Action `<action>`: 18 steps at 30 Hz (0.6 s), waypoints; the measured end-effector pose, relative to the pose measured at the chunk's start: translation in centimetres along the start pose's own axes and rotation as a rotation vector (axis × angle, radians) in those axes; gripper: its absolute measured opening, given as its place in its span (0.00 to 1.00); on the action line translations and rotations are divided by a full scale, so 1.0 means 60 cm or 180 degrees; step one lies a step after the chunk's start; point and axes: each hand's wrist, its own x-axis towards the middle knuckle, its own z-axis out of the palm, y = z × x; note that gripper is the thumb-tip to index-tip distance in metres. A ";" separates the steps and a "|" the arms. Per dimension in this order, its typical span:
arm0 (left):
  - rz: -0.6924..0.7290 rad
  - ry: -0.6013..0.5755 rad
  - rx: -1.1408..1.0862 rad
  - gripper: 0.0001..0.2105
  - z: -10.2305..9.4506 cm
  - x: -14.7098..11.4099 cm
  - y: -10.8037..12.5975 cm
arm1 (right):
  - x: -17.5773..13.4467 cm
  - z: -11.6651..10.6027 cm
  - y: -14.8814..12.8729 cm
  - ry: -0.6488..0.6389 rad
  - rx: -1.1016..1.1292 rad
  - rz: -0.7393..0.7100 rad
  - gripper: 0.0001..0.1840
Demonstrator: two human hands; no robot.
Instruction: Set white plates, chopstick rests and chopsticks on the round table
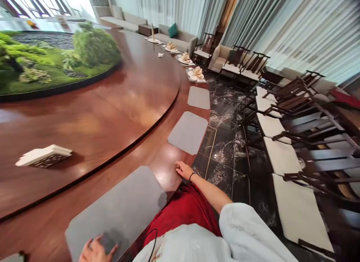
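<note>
A grey placemat [120, 205] lies on the outer ring of a large round wooden table [165, 162]. My left hand [97, 250] is over its near left part with the fingers spread, partly cut off by the bottom of the view. My right hand [184, 170] rests near the table's edge, beyond that placemat, with fingers lightly bent and nothing visible in them. Just past it lies a second grey placemat [188, 132], and farther along the edge a third placemat [199, 97].
Plates with folded napkins [197, 73] stand farther round the rim. On the raised turntable [112, 115] are a white tissue box [45, 156] and a green miniature garden [92, 48]. Dark wooden chairs [281, 155] line the right side of the black marble floor [225, 142].
</note>
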 end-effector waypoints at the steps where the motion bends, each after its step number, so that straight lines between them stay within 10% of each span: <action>1: 0.0201 0.0048 -0.0099 0.31 -0.019 0.029 0.054 | 0.017 -0.039 0.029 0.0351 -0.0026 0.0153 0.20; 4: 0.0996 -0.0237 -0.0859 0.30 -0.065 0.109 0.240 | 0.073 -0.162 0.124 0.1029 -0.0128 0.0497 0.15; 8: 0.1166 -0.1539 -0.2340 0.28 -0.059 0.161 0.486 | 0.159 -0.312 0.263 0.1029 -0.0375 0.0966 0.13; 13: 0.0533 -0.1806 -0.3169 0.28 0.082 0.144 0.717 | 0.290 -0.447 0.438 0.0734 -0.0820 0.1206 0.22; 18: -0.0598 -0.0895 -0.3186 0.38 0.198 0.096 0.929 | 0.384 -0.518 0.564 0.0321 -0.1168 0.1115 0.29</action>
